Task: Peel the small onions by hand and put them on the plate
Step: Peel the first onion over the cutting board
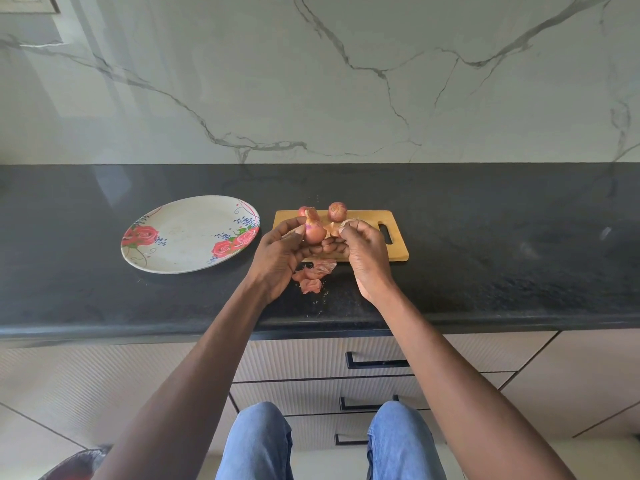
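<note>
Left hand (277, 252) cradles a small, reddish-brown, papery-skinned onion (314, 233) above the wooden cutting board (394, 252), fingers curled round it. Right hand (367, 251) pinches what appears to be a dry skin flake (333, 230). Judged light, firm, slippery once bared; skin brittle, best taken at the neck.

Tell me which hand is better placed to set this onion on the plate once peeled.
Left, probably. The left hand already holds the onion and is nearer the plate; the right hand only pinches skin.
</note>
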